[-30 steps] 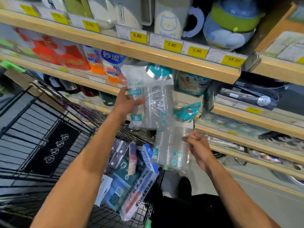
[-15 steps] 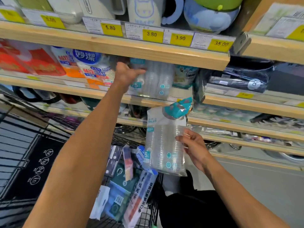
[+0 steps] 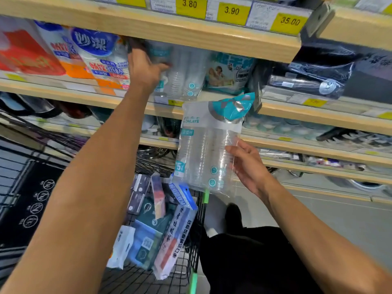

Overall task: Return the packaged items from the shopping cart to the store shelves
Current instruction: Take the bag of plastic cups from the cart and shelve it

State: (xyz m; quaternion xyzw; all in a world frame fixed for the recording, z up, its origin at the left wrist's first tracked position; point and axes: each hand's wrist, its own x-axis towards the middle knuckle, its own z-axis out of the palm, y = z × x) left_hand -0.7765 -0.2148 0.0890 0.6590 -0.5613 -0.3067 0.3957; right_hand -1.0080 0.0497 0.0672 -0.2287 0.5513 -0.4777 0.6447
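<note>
My left hand (image 3: 144,68) reaches into the second wooden shelf (image 3: 297,112) and grips a clear pack of plastic cups (image 3: 184,75) that stands there between paper cup packs and a teal bag. My right hand (image 3: 247,166) holds a second, identical cup pack (image 3: 203,153) with a teal header by its right edge, upright in the air below that shelf and above the cart. The black wire shopping cart (image 3: 27,166) at lower left holds several packaged items (image 3: 152,225).
Blue and orange paper cup packs (image 3: 99,58) stand left of my left hand, a teal bag (image 3: 229,71) and dark wrapped goods (image 3: 318,75) to the right. Yellow price tags (image 3: 232,11) line the top shelf edge. More shelves run below. My dark trousers and shoes are at bottom centre.
My left hand has carried its cup pack up from above the cart and pushed it onto the second shelf. My right hand has lifted the second pack higher.
</note>
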